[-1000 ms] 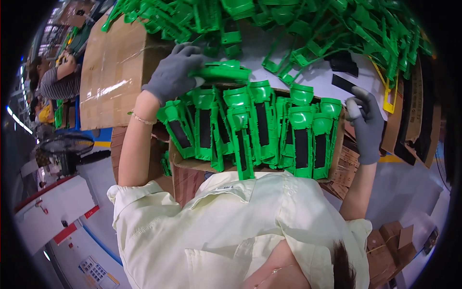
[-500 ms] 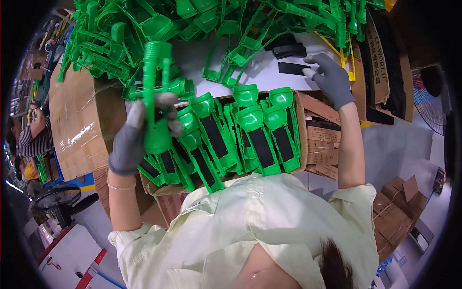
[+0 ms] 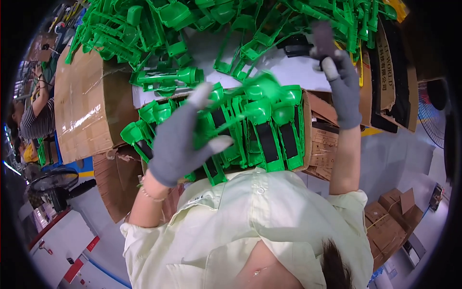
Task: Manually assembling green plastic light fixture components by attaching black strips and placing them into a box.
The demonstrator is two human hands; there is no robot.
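Observation:
My left hand [image 3: 175,139], in a grey glove with pale fingertips, is closed on a green plastic housing [image 3: 263,87] shaped like a flashlight shell. The housing is smeared by motion and slants up to the right over the cardboard box [image 3: 307,139]. Inside that box, similar green shells stand in rows, several with a black strip [image 3: 266,142] along the body. Over the right end of the white table [image 3: 269,63], my gloved right hand [image 3: 344,86] pinches a flat black strip [image 3: 324,38], blurred and held upright between thumb and fingers.
A large heap of green plastic parts [image 3: 168,14] covers the table's far side. More black strips [image 3: 297,47] lie near its right end. Cardboard boxes stand left [image 3: 79,106] and right [image 3: 392,221]. A fan [image 3: 55,185] and another person [image 3: 36,113] are at far left.
My left hand has swung right and turned, carrying the green housing over the box. My right hand has lifted the black strip off the white table.

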